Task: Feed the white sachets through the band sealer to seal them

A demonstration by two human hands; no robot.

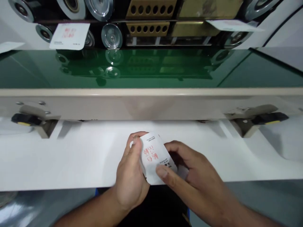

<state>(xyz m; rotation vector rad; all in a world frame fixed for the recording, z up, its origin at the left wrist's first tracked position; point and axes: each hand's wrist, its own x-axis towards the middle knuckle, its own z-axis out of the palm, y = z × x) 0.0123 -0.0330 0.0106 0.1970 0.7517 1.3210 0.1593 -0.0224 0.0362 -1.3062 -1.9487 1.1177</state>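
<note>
White pouch (157, 157) sits pinched between my left hand (131, 176) and right hand (191, 170), thumbs pressed on it, other fingers curled behind, long axis pointing toward the sealing machine (151, 104), just above the white shelf (71, 157).

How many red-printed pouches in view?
3: one pouch between left hand and right hand, one pouch by the machine's rollers, one pouch at upper right. Others may be hidden.

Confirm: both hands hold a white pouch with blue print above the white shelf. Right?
Wrong print: the head view shows red print, not blue, on the white pouch. The left hand and right hand hold it above the white shelf.
</note>
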